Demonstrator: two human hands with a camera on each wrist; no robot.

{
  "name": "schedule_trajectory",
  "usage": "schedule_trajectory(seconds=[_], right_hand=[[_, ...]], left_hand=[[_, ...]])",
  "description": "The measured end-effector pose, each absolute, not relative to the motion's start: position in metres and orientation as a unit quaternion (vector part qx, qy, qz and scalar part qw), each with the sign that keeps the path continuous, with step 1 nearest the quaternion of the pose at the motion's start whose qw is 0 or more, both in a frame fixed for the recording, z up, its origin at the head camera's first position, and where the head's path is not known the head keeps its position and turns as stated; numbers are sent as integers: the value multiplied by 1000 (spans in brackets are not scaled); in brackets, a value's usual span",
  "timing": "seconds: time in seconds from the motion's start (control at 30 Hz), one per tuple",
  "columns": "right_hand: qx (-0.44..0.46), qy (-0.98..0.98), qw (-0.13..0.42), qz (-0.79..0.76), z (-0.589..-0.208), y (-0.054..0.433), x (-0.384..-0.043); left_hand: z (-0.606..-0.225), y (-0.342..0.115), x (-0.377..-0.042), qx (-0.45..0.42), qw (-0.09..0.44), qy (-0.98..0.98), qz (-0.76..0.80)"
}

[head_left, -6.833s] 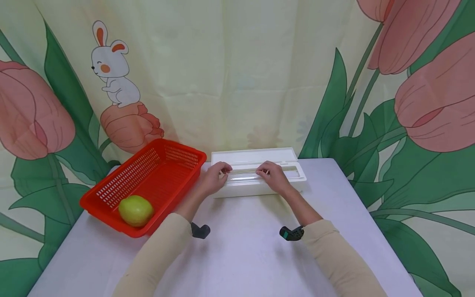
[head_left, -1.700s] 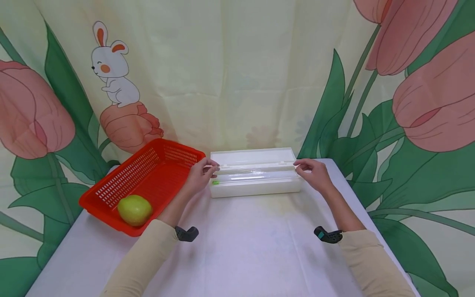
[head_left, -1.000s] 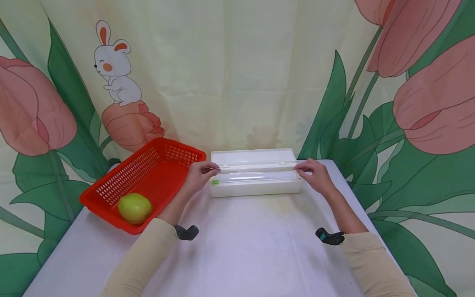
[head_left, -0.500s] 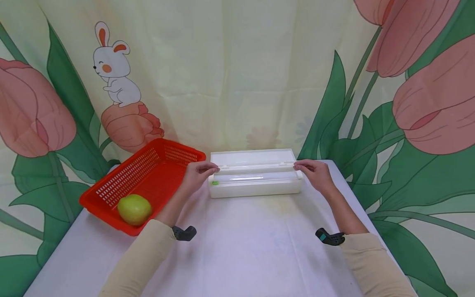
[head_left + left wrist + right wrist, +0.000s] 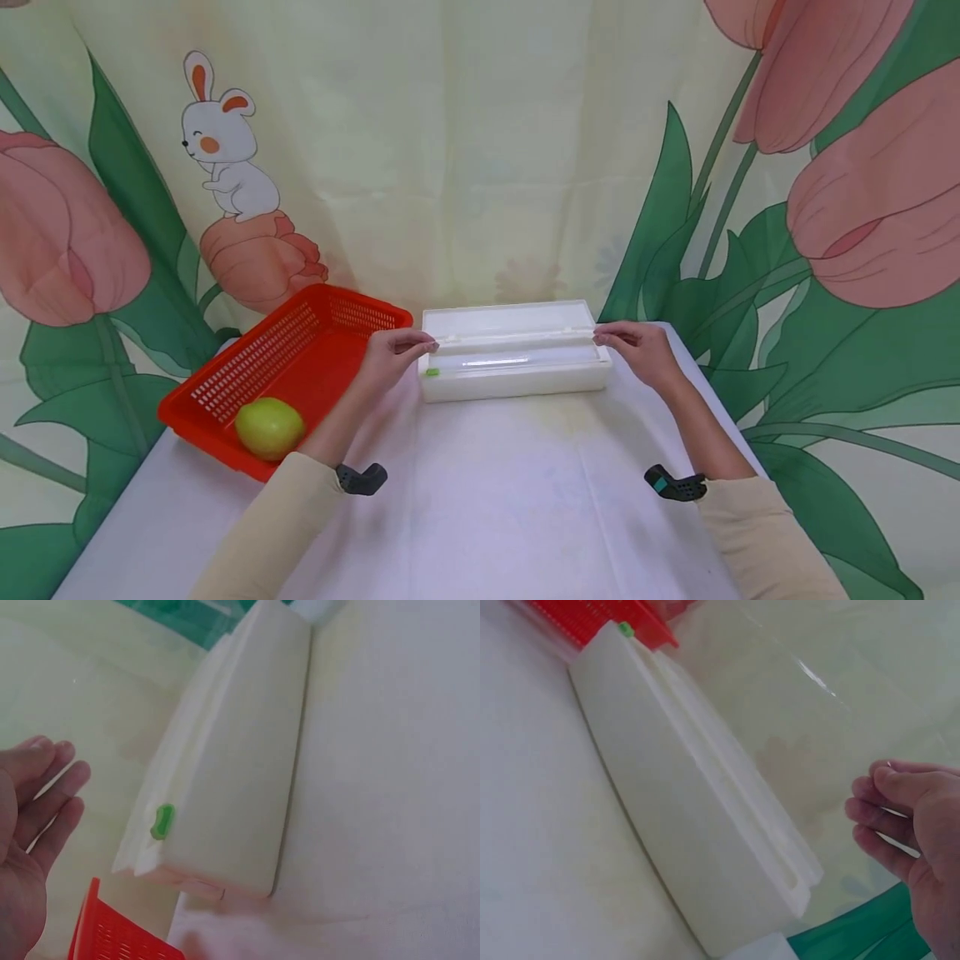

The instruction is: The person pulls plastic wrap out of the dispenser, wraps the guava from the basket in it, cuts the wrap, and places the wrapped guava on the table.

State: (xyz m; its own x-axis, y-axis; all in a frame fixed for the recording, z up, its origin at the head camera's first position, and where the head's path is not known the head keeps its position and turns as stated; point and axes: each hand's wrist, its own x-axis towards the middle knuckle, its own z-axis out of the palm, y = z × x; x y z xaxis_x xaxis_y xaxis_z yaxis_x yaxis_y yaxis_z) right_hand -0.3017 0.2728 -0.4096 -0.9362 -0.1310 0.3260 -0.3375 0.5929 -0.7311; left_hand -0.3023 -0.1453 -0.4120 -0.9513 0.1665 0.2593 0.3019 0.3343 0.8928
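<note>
We see white box [image 5: 513, 385] on table [image 5: 480, 508], back lid up. Left hand [image 5: 386, 360] and right hand [image 5: 637, 348], well apart near box's two ends, each pinch thumb to finger; we take it both hold clear film [image 5: 811, 676], though it barely shows at left. Uneven pull could split or crease film; slack could let it cling to itself; hard tug could drag unheld box. Red basket [image 5: 318, 354] near left forearm: knock could roll green fruit [image 5: 269, 428].
</note>
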Motion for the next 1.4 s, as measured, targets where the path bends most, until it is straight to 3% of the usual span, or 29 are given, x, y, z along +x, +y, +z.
schedule_trajectory(seconds=[1.4], right_hand=[[180,-873,146,430,-380,277,-282]], left_hand=[[-387,-152,-275,-182,61,-815,-546]])
